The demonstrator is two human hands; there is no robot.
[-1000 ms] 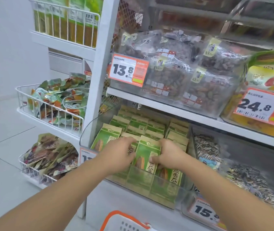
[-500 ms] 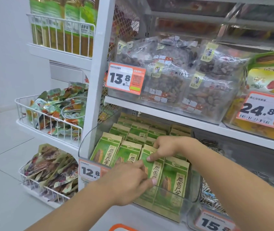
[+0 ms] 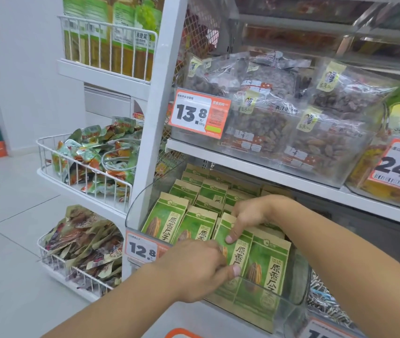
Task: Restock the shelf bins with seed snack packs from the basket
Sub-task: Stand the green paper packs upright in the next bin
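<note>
Both hands are on the same green-and-kraft paper seed pack (image 3: 233,250) in the front row of the clear plastic shelf bin (image 3: 299,289). The right hand (image 3: 247,215) reaches in from above and pinches the pack's top edge, thumb on its printed face. The left hand (image 3: 194,267) comes from the front, fingers curled against the pack's left side and thumb pressed on its lower face, just above the bin's front wall.

That pack stands upright, third from the bin's left corner, between two matching packs to its left and one to its right. More rows of the same packs fill the bin behind. An orange-and-white price tag reading 12.8 (image 3: 143,247) hangs at the bin's front left corner. Only an orange rim of the basket (image 3: 182,334) shows at the bottom edge.

The step in hand looks like seating and squaring this pack into the front row. Next it probably needs pushing down until its top lines up with its neighbours, then letting go with both hands without tipping the row, and reaching down to the basket for another pack.
</note>
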